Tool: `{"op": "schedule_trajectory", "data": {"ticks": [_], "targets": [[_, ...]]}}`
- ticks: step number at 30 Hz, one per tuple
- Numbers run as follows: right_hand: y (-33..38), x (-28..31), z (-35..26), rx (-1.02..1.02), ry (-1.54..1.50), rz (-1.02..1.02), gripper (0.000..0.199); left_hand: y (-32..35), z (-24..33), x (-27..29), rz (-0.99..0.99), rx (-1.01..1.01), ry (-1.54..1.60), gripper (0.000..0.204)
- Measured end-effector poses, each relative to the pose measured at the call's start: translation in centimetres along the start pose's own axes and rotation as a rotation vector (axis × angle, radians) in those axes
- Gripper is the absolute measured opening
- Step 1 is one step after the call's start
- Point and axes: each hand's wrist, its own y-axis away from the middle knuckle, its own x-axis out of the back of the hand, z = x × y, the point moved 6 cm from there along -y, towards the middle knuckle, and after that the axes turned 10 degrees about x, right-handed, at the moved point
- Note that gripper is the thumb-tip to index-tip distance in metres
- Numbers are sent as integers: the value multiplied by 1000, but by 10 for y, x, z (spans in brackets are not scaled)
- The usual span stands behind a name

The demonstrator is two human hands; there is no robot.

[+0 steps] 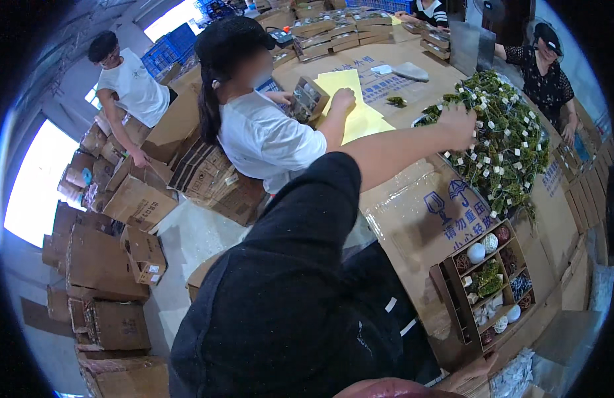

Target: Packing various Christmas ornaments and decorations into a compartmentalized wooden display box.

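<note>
My left arm, in a black sleeve, stretches across the table to a large heap of green moss sprigs with small pale cubes [502,156]. At the heap's near left side, my left hand [458,126] has its fingers bent down into the greenery; what they pinch is hidden. Close to me on the right lies a divided cardboard box [441,285], its compartments holding white and dark red balls, woven balls, a moss sprig and other pieces. My right hand [476,373] is at this box's near edge, fingers closed against it and partly hidden.
Flattened cardboard [413,205] covers the table. Left of me, a person in a white shirt [270,136] handles a small filled box [308,99] over yellow sheets [350,86]. Other people stand farther off. Filled boxes [333,33] line the far edge; cartons [108,265] pile up at left.
</note>
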Motion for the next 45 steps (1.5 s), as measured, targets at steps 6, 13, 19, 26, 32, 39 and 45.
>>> {"op": "schedule_trajectory", "data": {"ticks": [6,13,19,26,32,39,45], "targets": [[0,-20,38,18,131,-139,29,-42,-51,-39,-83,33,-12,24],[9,-15,1,-82,-12,-134,16,-68,-37,5,-86,82,374,39],[-4,-13,-20,-119,-39,-146,16,-122,-56,41,-151,-141,476,30],[5,-19,-2,50,71,-117,29,-95,-21,22,-408,-2,743,26],[7,2,-17,-85,82,-157,17,-59,40,36,-417,-204,156,47],[-68,120,-43,-185,100,135,32,105,34,64,-476,-216,367,28],[-86,130,48,-243,453,-320,43,198,17,-5,-361,16,959,20]]}}
